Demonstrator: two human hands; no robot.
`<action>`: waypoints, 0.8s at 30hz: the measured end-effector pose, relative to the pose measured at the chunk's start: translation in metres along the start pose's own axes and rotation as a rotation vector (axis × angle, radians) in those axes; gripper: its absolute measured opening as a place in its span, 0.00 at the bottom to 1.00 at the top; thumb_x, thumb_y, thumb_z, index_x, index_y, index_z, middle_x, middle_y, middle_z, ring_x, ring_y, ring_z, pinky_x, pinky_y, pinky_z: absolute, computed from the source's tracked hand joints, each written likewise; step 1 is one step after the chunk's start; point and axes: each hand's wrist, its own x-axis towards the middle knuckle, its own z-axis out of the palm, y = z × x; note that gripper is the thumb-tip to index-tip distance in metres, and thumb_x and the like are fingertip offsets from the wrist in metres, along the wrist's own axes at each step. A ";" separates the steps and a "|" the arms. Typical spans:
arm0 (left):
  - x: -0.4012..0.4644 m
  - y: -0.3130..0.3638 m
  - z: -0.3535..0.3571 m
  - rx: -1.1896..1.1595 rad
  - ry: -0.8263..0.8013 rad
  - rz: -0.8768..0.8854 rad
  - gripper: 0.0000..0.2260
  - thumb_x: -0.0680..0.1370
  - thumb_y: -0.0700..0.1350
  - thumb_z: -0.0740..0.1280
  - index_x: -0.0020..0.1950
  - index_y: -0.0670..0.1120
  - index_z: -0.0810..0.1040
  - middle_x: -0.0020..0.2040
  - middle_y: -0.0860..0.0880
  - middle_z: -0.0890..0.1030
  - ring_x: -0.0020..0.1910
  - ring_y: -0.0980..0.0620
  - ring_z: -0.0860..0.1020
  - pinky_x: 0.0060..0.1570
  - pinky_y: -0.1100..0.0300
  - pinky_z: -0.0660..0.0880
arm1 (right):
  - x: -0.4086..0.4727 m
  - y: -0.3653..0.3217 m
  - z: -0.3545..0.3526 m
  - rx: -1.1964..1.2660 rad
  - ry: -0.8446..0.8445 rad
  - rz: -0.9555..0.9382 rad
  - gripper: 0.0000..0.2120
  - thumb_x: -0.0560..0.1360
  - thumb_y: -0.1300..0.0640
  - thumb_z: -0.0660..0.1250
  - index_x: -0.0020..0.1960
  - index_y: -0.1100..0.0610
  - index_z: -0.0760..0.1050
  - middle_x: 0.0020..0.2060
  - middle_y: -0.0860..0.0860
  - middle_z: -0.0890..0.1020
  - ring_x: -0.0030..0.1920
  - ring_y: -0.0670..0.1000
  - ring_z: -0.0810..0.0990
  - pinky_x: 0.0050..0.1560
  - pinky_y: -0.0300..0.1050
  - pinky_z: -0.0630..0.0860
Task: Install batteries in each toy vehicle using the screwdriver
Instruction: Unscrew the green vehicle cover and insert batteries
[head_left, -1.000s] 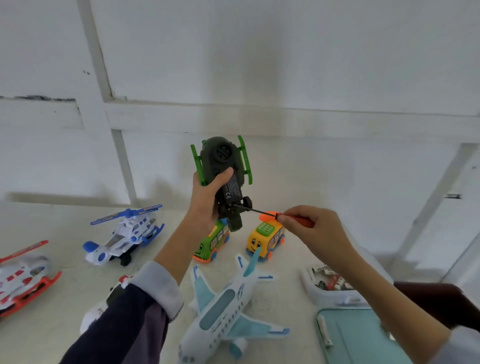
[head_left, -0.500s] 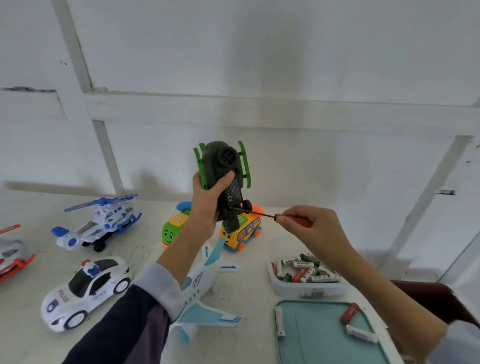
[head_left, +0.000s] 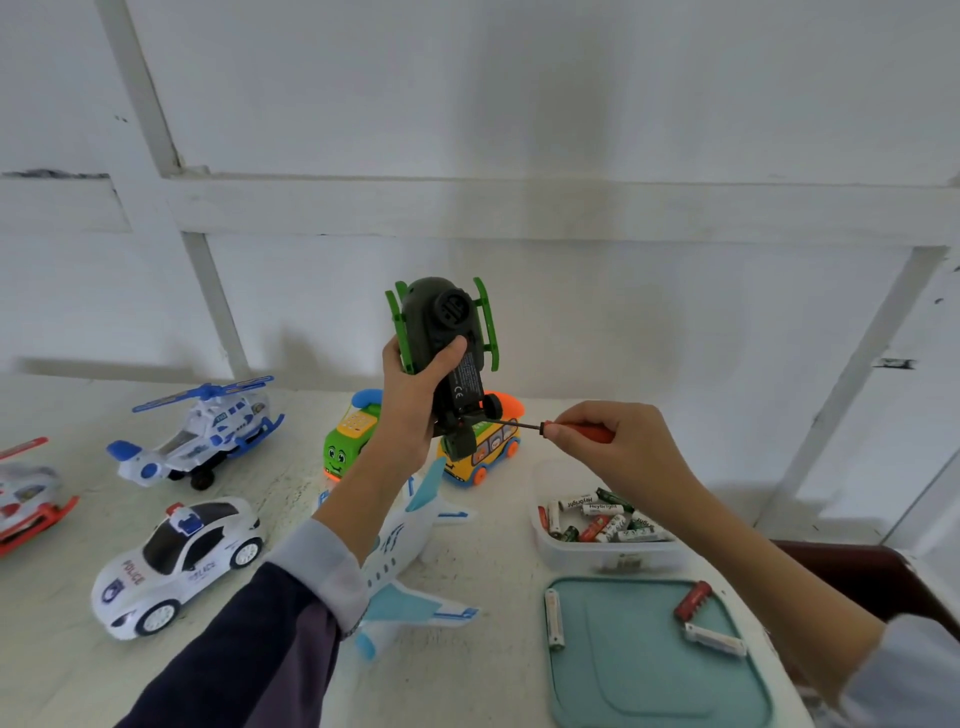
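My left hand grips a dark green toy helicopter held upright above the table, its underside turned toward me. My right hand pinches a red-handled screwdriver, and its thin shaft reaches left to the toy's lower underside. A clear tub of batteries stands on the table below my right hand. On the teal tray lie a white battery, a red battery and a small white cover piece.
Other toys stand on the white table: a blue-white helicopter, a police car, a white-teal plane, a green bus, a yellow bus and a red-white helicopter at the left edge. A dark chair sits at right.
The view has shifted, so the table toys appear further right and lower. Both hands stay on the green helicopter and screwdriver, with the tip kept at the toy's underside.
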 end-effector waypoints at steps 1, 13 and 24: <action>0.000 0.000 0.000 -0.002 0.000 0.002 0.27 0.74 0.43 0.71 0.70 0.47 0.64 0.60 0.45 0.78 0.49 0.48 0.82 0.46 0.47 0.81 | -0.001 0.000 0.001 -0.009 0.002 -0.003 0.05 0.72 0.53 0.71 0.39 0.53 0.83 0.30 0.45 0.81 0.32 0.42 0.75 0.35 0.38 0.72; -0.006 0.001 0.001 0.013 -0.002 0.013 0.27 0.74 0.43 0.71 0.70 0.47 0.64 0.60 0.45 0.78 0.48 0.50 0.82 0.41 0.51 0.81 | -0.008 -0.005 0.000 -0.005 0.020 -0.019 0.05 0.72 0.53 0.71 0.38 0.52 0.82 0.29 0.43 0.80 0.31 0.42 0.75 0.34 0.36 0.71; -0.013 0.001 0.004 0.019 0.006 0.019 0.27 0.75 0.43 0.70 0.70 0.47 0.63 0.59 0.46 0.77 0.48 0.49 0.82 0.43 0.49 0.82 | -0.014 -0.007 -0.003 -0.045 0.043 0.009 0.07 0.72 0.52 0.70 0.39 0.54 0.82 0.25 0.42 0.76 0.28 0.41 0.72 0.34 0.36 0.66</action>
